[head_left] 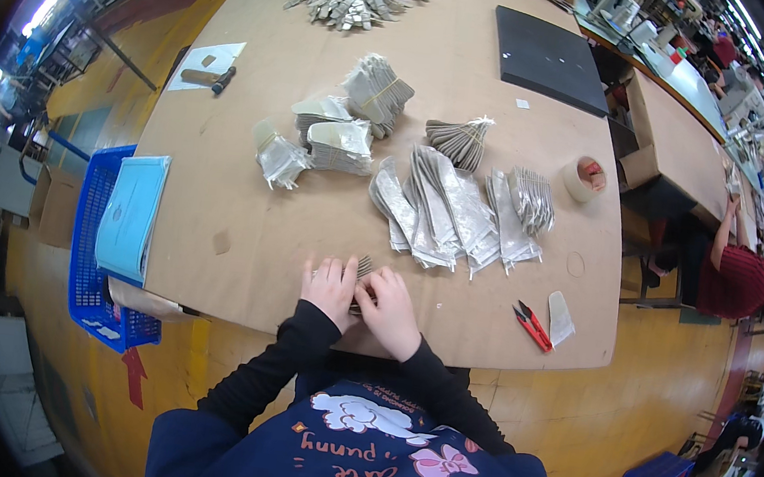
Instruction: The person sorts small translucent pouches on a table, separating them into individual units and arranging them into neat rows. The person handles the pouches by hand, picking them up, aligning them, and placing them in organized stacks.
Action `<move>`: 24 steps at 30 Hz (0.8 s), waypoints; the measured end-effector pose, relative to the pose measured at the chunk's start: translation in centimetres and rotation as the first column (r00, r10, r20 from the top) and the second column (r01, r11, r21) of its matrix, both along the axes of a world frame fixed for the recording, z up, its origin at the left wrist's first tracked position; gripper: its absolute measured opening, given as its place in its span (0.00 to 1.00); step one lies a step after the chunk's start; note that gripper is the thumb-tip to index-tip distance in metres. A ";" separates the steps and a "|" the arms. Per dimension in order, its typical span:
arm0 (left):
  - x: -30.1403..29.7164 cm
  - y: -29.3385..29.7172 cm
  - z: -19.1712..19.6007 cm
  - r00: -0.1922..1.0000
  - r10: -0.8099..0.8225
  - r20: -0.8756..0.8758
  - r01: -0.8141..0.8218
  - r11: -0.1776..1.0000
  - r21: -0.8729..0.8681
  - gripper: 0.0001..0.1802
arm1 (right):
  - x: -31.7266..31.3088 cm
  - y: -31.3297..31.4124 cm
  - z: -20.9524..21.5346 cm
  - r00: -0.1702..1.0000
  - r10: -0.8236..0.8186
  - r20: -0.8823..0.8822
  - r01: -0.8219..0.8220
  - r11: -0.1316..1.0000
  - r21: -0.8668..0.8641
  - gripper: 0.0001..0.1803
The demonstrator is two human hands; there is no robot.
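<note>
Close to the table's near edge, my left hand (332, 289) and my right hand (389, 311) come together around a small stack of thin grey pieces (364, 266). Both hands have their fingers bent and closed on the stack's sides, which hide most of it. Just beyond lie flat silvery-grey pieces in long bundles (446, 208), with a fanned bundle (459, 140) behind them and a shorter bundle (531, 200) at their right. Farther left stand several stacks of similar pieces (341, 144), one bound with a band (378, 94).
Red-handled snips (534, 327) and a pale loose piece (561, 319) lie at right, below a tape roll (584, 179). A hammer (208, 79) rests far left; a black board (550, 59) lies far right. A blue basket (92, 208) adjoins the left edge. Another person (736, 280) sits at right.
</note>
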State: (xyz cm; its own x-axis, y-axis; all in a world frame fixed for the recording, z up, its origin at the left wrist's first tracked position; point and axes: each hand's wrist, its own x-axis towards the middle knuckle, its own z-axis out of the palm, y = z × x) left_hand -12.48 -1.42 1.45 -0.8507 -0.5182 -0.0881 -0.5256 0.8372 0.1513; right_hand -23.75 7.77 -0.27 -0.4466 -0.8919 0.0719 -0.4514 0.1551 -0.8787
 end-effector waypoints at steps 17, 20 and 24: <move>3.2 -1.6 -0.6 0.924 0.144 -0.354 0.194 0.622 0.758 0.50 | -11.6 9.5 0.0 -0.214 0.345 0.914 0.325 0.907 -0.266 0.11; 4.4 -2.3 -2.2 0.770 0.558 -0.311 0.229 0.214 0.950 0.45 | -15.8 13.2 0.9 0.502 -0.206 0.840 0.425 0.905 -0.032 0.10; 3.8 -2.8 -3.9 0.520 0.853 -0.051 0.543 -0.285 0.790 0.38 | -19.9 14.3 -0.8 0.750 -0.584 -0.311 0.614 0.789 -0.004 0.09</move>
State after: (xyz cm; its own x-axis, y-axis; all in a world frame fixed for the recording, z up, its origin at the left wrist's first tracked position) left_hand -8.64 -4.18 -2.46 -0.7821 -0.5392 -0.3124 0.2810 -0.7526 0.5955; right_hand -43.67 22.10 -1.10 -0.8643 -0.4567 0.2107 -0.4608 0.5514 -0.6954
